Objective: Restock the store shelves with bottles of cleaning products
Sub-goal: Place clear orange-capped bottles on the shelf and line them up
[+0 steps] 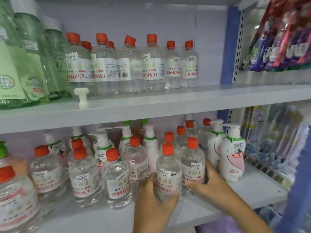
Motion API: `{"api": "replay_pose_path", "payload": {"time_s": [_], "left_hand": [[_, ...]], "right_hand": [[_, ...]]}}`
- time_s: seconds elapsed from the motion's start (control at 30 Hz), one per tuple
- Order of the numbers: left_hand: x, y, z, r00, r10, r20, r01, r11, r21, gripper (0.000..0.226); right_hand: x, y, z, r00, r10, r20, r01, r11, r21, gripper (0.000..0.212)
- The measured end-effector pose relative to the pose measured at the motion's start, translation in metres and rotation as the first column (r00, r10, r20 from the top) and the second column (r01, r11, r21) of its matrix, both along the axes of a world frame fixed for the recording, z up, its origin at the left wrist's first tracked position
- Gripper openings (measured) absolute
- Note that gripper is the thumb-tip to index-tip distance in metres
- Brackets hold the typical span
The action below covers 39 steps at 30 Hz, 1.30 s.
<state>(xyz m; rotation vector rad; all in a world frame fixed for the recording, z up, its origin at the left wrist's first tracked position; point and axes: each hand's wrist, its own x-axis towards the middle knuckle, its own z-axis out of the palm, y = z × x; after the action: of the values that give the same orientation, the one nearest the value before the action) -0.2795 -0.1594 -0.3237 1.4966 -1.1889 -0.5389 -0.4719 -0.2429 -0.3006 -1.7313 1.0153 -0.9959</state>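
Lower centre-right of frame: my left hand [155, 192] grips one clear red-capped bottle [168, 172], my right hand [211, 180] its neighbour [193, 163]; both stand on the lower shelf [257, 190], held upright, I judge, to align labels outward.

shop, price-tagged bottles [152, 64], shelves [185, 100]

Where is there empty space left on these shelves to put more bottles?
Upper grey shelf: bare to the right of the last small clear red-capped bottle, up to the blue upright post. Lower shelf: bare at the front right corner, beside the white pump bottle. Its left and middle are crowded with clear bottles.
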Motion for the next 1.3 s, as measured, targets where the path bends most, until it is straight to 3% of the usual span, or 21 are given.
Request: {"api": "replay_pose_path", "payload": {"time_s": [0.1,0.2,0.37,0.63,0.77,0.97,1.13,1.23,1.3], "left_hand": [[-0.002,0.004,0.004,0.993,-0.067,-0.097,0.072,0.996,0.049,0.068],[-0.003,0.009,0.012,0.991,-0.108,-0.082,0.113,0.992,0.06,0.073],[-0.019,0.015,0.025,0.998,0.0,0.061,-0.005,0.997,0.078,0.055],[-0.029,0.045,0.028,0.992,0.126,-0.002,-0.125,0.985,0.116,0.073],[-0.039,0.084,0.041,0.983,0.181,-0.024,-0.18,0.982,0.054,0.066],[-0.056,0.153,0.099,0.992,0.13,0.005,-0.128,0.985,-0.118,0.067],[-0.052,0.187,0.172,0.999,-0.002,0.053,0.012,0.981,-0.193,0.073],[-0.051,0.19,0.214,0.996,-0.016,0.086,0.039,0.962,-0.272,0.056],[-0.052,0.186,0.241,0.992,0.0,0.127,0.04,0.949,-0.313,0.057]], "right_hand": [[0.0,0.001,0.001,1.0,0.01,-0.002,-0.01,1.0,-0.011,0.083],[-0.003,-0.001,-0.001,1.0,0.014,-0.001,-0.014,1.0,-0.014,0.07],[-0.008,0.005,0.003,0.999,0.026,0.021,-0.025,0.999,-0.04,0.061],[-0.017,0.032,0.009,0.997,0.068,0.029,-0.068,0.997,-0.022,0.061],[-0.023,0.063,0.025,0.992,0.11,0.068,-0.105,0.992,-0.062,0.064],[-0.042,0.129,0.076,0.973,0.155,0.169,-0.133,0.982,-0.135,0.08],[-0.051,0.169,0.145,0.957,0.183,0.226,-0.125,0.961,-0.248,0.065],[-0.053,0.184,0.192,0.95,0.205,0.233,-0.116,0.931,-0.346,0.06],[-0.053,0.183,0.218,0.952,0.193,0.236,-0.085,0.911,-0.403,0.06]]}}
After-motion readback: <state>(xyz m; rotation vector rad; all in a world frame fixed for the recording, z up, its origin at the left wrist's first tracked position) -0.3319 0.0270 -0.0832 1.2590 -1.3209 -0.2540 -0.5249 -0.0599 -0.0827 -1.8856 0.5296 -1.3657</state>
